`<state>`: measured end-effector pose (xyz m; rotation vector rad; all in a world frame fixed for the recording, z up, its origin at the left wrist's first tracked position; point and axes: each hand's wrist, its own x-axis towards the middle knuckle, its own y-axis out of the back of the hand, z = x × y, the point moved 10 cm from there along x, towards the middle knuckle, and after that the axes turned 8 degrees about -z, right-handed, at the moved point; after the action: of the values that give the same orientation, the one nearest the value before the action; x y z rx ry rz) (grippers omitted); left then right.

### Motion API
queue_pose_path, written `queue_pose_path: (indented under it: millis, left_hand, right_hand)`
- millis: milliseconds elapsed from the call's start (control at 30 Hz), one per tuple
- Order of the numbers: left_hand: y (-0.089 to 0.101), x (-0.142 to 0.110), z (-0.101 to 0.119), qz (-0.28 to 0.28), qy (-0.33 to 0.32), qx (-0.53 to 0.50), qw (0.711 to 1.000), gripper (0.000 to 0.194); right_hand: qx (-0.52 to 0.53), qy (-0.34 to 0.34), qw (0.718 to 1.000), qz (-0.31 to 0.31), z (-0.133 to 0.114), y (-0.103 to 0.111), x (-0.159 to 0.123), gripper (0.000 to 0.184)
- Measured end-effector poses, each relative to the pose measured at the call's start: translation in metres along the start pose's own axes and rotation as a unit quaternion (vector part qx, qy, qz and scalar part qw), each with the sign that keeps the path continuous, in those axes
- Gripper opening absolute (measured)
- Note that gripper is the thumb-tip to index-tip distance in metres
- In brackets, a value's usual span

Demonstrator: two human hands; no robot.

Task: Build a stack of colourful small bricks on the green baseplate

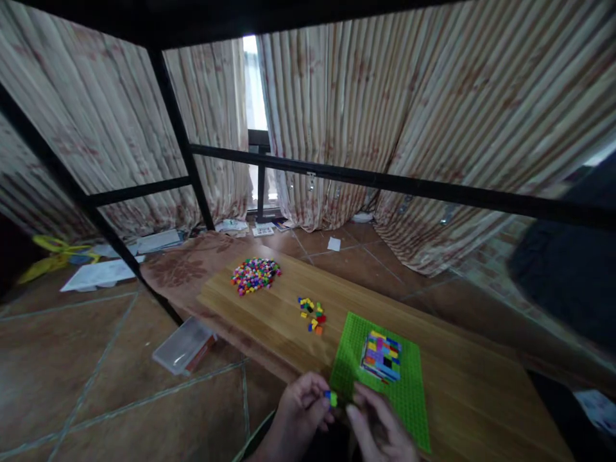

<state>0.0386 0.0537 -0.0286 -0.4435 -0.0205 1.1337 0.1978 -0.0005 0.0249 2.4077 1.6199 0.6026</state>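
Observation:
My left hand is closed, pinching small toy bricks, one blue part and one lime-green part, between thumb and fingertips. Just to their right is my right hand, with its thumb and forefinger slightly apart and nothing visible between them. Both hands are at the near edge of a green studded baseplate. On that plate stands a block built of many-coloured bricks, several layers high. A small loose group of bricks, yellow, red, blue, green and orange, lies on the wood left of the plate.
A big heap of mixed bricks sits toward the far left of the wooden table. On the tiled floor to the left is a clear plastic box. Black metal bars cross beyond the table, before striped curtains.

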Motion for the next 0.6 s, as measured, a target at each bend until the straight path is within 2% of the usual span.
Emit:
queue_pose_path:
  millis: [67,133,267,367,433,500,600]
  left_hand:
    - [-0.005,-0.007,-0.002,-0.024,0.0,-0.005,1.0,0.037]
    - [0.0,-0.013,-0.004,-0.017,-0.004,-0.01,1.0,0.035]
    - [0.024,-0.019,-0.013,0.057,-0.026,-0.048,0.997,0.036]
    - [0.041,-0.017,-0.019,0.108,-0.008,-0.093,0.99,0.039]
    - [0.054,-0.015,-0.021,0.14,0.016,-0.118,0.983,0.038]
    - [0.069,-0.014,-0.019,0.171,0.032,-0.131,0.976,0.038]
    - [0.087,-0.014,-0.017,0.186,0.047,-0.137,0.972,0.039]
  right_hand:
    - [0.067,-0.013,0.996,-0.06,-0.002,-0.038,-0.003,0.034]
    - [0.102,-0.027,0.99,-0.093,0.0,-0.061,-0.005,0.032]
    - [0.108,-0.056,0.986,-0.112,0.01,-0.082,-0.008,0.034]
    - [0.082,-0.092,0.987,-0.1,0.02,-0.089,-0.003,0.035]
    - [0.055,-0.111,0.987,-0.104,0.023,-0.095,0.009,0.036]
    - [-0.003,-0.095,0.99,-0.107,0.019,-0.1,0.031,0.034]
    - [-0.191,-0.039,0.973,-0.126,0.007,-0.111,0.071,0.025]
